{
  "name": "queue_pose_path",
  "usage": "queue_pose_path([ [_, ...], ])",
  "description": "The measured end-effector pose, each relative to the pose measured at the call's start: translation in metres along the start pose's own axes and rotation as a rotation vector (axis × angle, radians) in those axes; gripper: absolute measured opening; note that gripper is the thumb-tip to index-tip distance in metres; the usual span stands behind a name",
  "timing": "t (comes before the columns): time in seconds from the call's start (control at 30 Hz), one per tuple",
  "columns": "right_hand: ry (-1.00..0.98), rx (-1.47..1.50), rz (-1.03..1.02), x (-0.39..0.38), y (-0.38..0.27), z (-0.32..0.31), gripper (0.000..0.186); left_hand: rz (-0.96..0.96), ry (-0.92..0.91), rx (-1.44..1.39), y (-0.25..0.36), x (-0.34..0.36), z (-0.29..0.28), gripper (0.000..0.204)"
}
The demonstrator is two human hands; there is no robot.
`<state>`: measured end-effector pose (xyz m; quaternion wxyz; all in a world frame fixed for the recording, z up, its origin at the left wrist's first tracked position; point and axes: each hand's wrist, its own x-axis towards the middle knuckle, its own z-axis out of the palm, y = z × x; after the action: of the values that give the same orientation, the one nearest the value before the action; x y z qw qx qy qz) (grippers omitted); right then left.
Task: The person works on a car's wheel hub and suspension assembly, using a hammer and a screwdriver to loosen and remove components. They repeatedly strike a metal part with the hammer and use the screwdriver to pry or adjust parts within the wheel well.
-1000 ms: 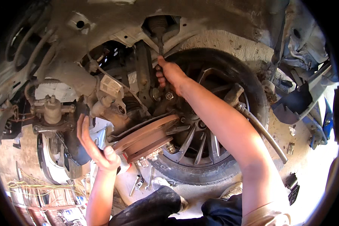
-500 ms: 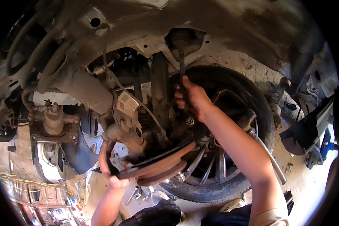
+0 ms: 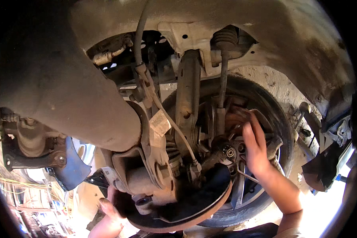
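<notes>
Wheel behind; brake disc between right hand, unclasped, and left hand, grip unclear.

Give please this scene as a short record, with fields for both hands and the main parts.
left hand: at the left edge of the brake disc; grip unclear
right hand: beside the metal rod, fingers extended, nothing visibly held
brake disc: tilted, rim rusty brown
spoked wheel: behind the brake disc, partly hidden
pale label: above the brake disc in the picture
</notes>
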<state>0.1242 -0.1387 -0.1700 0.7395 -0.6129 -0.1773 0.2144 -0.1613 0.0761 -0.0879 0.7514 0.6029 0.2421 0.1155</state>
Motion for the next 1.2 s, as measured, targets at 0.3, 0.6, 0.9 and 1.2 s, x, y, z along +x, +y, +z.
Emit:
queue_pose_path([
  [0.3, -0.454, -0.59, -0.707, -0.054, -0.057, 0.016, 0.061, 0.162, -0.172, 0.259, 0.027, 0.016, 0.033, 0.125],
  [0.6, -0.432, -0.622, -0.603, -0.063, -0.065, 0.022, 0.051, 0.359, -0.036, 0.452, 0.02, 0.008, 0.026, 0.095],
  [0.9, -0.284, -0.617, -0.6, -0.066, -0.067, 0.03, 0.042, 0.252, -0.011, 0.442, 0.022, 0.027, 0.03, 0.099],
  [1.2, -0.421, -0.607, -0.629, -0.06, -0.073, 0.014, 0.045, 0.373, 0.089, 0.624, 0.027, 0.02, 0.042, 0.111],
])
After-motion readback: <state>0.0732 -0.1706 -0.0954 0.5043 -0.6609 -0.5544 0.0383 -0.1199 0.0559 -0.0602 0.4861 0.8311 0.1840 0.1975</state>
